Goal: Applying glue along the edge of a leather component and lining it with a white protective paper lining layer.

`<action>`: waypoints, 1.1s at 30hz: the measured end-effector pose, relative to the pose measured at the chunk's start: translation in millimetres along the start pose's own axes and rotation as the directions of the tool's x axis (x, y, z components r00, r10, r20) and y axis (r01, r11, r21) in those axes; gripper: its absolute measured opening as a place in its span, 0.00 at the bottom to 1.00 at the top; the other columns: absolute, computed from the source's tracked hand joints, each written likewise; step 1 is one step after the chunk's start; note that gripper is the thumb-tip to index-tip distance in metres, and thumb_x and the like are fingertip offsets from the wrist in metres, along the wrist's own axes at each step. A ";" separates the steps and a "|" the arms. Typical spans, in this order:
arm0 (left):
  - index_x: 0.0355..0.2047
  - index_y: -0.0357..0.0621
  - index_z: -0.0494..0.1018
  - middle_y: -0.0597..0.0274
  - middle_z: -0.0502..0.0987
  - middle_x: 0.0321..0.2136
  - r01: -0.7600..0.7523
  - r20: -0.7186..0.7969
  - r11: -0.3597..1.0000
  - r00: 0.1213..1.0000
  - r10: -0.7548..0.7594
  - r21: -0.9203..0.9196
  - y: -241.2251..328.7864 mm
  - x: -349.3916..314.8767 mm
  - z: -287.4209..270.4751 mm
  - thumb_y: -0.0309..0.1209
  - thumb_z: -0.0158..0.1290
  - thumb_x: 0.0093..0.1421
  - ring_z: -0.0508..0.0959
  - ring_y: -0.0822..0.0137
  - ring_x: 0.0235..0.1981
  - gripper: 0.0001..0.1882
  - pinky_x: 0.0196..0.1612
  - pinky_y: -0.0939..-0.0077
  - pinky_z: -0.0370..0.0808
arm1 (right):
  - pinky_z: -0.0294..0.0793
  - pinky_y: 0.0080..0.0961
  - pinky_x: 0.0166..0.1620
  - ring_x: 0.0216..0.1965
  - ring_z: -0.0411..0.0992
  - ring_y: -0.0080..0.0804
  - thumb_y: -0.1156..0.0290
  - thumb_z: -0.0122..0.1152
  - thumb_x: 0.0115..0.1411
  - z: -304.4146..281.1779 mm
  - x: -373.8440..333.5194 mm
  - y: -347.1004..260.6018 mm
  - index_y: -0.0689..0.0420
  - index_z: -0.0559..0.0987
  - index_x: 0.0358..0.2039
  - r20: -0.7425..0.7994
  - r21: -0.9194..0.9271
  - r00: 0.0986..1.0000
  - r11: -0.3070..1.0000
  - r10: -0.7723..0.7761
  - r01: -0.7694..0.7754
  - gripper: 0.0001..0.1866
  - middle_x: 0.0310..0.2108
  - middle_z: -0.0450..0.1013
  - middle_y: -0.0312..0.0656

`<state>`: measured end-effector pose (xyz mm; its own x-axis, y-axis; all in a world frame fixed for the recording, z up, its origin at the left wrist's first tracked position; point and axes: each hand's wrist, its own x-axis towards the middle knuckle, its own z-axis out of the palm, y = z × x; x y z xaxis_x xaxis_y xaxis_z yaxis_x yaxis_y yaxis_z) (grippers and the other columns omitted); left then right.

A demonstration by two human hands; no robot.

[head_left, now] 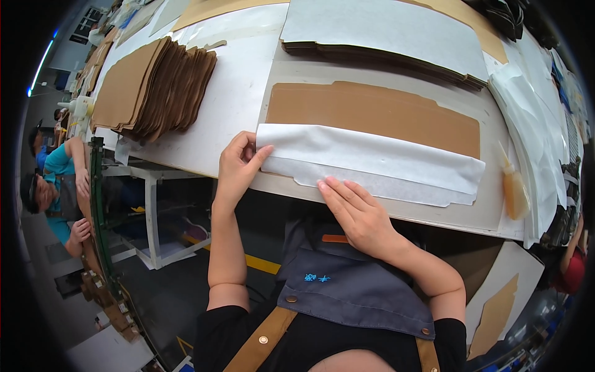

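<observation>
A brown cut panel point(372, 108), like card or leather, lies flat on the table before me. Over its near half is a white sheet point(378, 150), with a folded-back strip and a thinner layer showing along the near edge. My left hand point(237, 170) pinches the sheet's left end between thumb and fingers. With fingers stretched out flat, my right hand point(362, 217) rests its fingertips on the sheet's near edge, left of the middle. Both hands are at the table's front edge.
A thick stack of brown panels point(155, 90) stands at the left. Farther back lies a white-topped stack point(378, 31) of similar panels. A bottle of amber liquid point(514, 192) is at the right, beside draped white sheets point(527, 136). A co-worker point(59, 186) is at the far left.
</observation>
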<state>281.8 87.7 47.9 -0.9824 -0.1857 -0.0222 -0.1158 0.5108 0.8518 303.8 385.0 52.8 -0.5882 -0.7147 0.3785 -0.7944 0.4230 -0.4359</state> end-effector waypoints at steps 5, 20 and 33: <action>0.38 0.38 0.75 0.77 0.71 0.29 0.040 0.033 0.999 0.999 -0.041 0.033 0.5 -0.8 -2.9 0.25 0.60 0.64 0.64 0.85 0.29 0.05 0.33 0.89 0.62 | 0.64 0.37 0.68 0.67 0.66 0.41 0.76 0.53 0.59 4.4 16.4 -8.2 0.70 0.68 0.63 0.042 0.042 0.998 0.998 -0.055 0.053 0.30 0.62 0.70 0.51; 0.35 0.36 0.75 0.74 0.68 0.22 0.064 -0.003 0.995 0.998 -0.064 -0.070 35.8 -7.7 -3.6 0.27 0.62 0.62 0.59 0.83 0.22 0.08 0.25 0.83 0.58 | 0.65 0.37 0.68 0.66 0.66 0.42 0.78 0.53 0.59 15.3 25.8 -5.2 0.72 0.66 0.63 0.062 0.072 0.996 0.996 -0.059 0.055 0.31 0.62 0.69 0.53; 0.31 0.37 0.72 0.63 0.69 0.21 -0.122 0.032 0.975 0.993 0.118 0.185 83.9 -34.2 0.1 0.27 0.64 0.58 0.66 0.71 0.23 0.10 0.30 0.76 0.66 | 0.65 0.37 0.67 0.66 0.67 0.42 0.77 0.54 0.58 16.7 23.7 -3.7 0.71 0.67 0.63 0.033 0.053 0.998 0.997 -0.058 0.056 0.30 0.61 0.71 0.52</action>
<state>305.6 137.0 120.1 -0.9934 -0.0969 0.0613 -0.0205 0.6760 0.7366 295.4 357.2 49.7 -0.5358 -0.7560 0.3760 -0.8171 0.3521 -0.4564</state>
